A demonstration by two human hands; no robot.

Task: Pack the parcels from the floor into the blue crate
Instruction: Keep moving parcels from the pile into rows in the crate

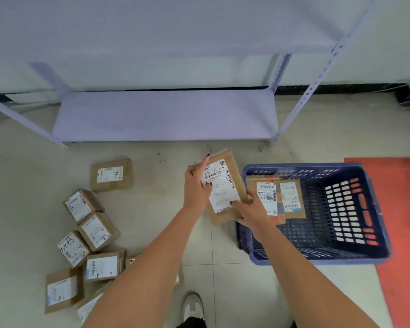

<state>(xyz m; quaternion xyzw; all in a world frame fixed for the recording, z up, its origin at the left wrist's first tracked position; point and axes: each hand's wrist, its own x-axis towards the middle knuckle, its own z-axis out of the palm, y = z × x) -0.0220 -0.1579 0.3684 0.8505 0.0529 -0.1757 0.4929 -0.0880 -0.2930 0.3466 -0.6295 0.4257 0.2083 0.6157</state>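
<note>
Head view, left to right. Loose parcels (90, 235) lie in a cluster on the tiled floor (152, 209) at far left, brown cardboard, white labels up, several touching each other; one more sits apart toward the shelf. Left hand (197, 188) grips the held parcel (223, 185) at its upper left edge, fingers curled over the top corner, thumb pressed on the label. Held parcel is a flat brown box, label facing up, tilted, raised off the floor just left of the blue crate (374, 209), its right edge at the crate's near-left rim. Right hand (251, 211) clamps the parcel's lower right corner, thumb on top, fingers underneath. Crate stands on the floor, partly over a red mat (402, 209); inside, against its left wall, two labelled packed parcels (279, 197) lie overlapping. Grey metal shelf (166, 114) behind. White shoe (193, 306) at bottom centre.
</note>
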